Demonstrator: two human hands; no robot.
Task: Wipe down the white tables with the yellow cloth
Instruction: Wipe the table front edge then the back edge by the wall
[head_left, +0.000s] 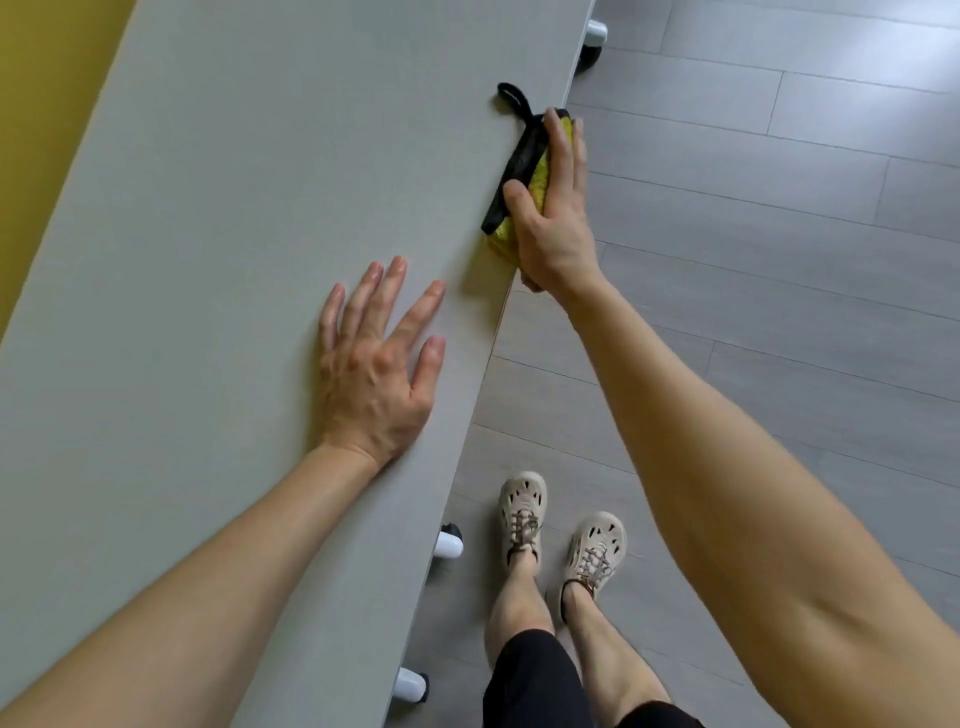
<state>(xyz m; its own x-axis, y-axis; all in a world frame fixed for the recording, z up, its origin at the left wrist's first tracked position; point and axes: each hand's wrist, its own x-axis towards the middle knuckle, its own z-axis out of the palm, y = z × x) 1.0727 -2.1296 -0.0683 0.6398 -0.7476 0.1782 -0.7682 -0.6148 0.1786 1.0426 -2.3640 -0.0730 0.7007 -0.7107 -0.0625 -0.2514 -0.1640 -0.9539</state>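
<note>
Pressing the yellow cloth (539, 174) on the counter (208, 234) edge at 1 o'clock, the right grip (550, 223) lies flat, the left grip (371, 364) spread at 8 o'clock.

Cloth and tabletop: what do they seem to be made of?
Cloth: soft fabric, probably microfibre, yellow with black trim and loop; it bunches under the right hand. Tabletop: pale matte board, likely laminate; faint fine grain, no glare. Core not visible.

One table (208, 260), one yellow cloth (539, 176), two hands (371, 364) — left, right (553, 218) — two shoes (522, 512), three castor feet (449, 545).
</note>
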